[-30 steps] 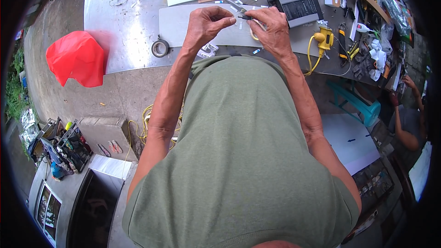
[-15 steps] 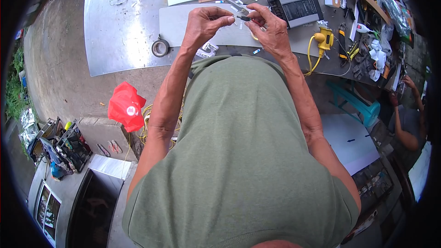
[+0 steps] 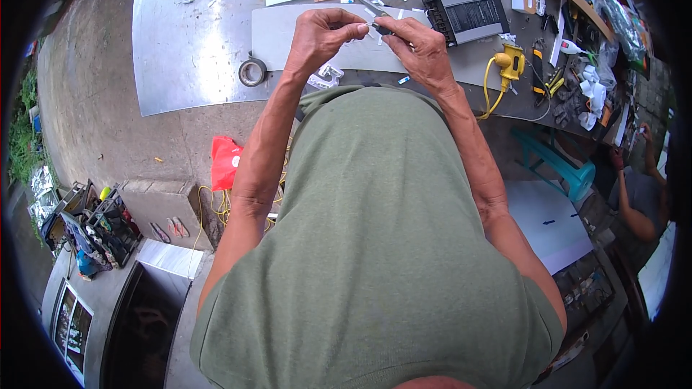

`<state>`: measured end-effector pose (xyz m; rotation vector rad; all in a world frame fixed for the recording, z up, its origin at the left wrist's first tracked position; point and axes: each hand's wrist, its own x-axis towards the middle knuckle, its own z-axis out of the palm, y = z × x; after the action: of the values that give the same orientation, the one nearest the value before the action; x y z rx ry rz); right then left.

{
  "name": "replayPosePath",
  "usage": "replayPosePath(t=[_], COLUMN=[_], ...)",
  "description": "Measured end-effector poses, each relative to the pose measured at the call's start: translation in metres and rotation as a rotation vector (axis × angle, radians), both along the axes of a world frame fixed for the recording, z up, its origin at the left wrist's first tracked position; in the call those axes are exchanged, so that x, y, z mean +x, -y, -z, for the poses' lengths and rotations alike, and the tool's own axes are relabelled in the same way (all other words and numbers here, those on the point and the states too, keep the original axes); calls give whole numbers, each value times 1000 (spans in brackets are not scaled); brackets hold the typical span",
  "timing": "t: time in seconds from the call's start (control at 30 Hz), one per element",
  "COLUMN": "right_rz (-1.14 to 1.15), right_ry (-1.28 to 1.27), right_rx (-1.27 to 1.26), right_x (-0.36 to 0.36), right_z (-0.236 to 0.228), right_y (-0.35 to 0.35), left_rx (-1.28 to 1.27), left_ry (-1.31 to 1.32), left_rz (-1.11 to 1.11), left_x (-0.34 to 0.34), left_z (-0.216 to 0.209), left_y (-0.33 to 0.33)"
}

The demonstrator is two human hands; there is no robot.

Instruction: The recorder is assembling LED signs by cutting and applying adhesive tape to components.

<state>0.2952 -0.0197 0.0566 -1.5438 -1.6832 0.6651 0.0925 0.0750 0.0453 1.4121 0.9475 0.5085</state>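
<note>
Over the pale sheet (image 3: 285, 39) on the table, my left hand (image 3: 321, 37) pinches something thin and pale between thumb and fingertips. My right hand (image 3: 419, 47) is closed on a small dark tool (image 3: 380, 29), whose tip meets the thin piece; its exact kind is too small to tell. A long grey tool (image 3: 366, 4) lies just beyond my fingertips. Small white and blue bits are scattered around it. Right of my right hand stands a black power supply box (image 3: 472, 14) with terminals facing me.
A roll of tape (image 3: 252, 72) lies left on the metal sheet (image 3: 184, 57). A yellow socket (image 3: 512, 61) with its cord sits at the right, near cutters and clutter. Behind my left arm is a red plastic bag (image 3: 225, 162). Another person (image 3: 638, 198) works at far right.
My right hand has turned and its fingers have closed further over the dark tool, nearer my left fingertips. The red bag has shifted right and partly folded. My left hand has hardly moved.
</note>
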Motion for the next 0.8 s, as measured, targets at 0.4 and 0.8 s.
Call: replayPosePath(t=[0.4, 0.8], right_rz=[-15, -39], right_ry=[-28, -52], right_rx=[-100, -25], right_x=[1, -2], right_z=[3, 5], right_y=[2, -2], left_rx=[63, 105], left_ry=[4, -30], left_rz=[3, 6], left_x=[0, -5], left_z=[3, 4], left_y=[1, -3])
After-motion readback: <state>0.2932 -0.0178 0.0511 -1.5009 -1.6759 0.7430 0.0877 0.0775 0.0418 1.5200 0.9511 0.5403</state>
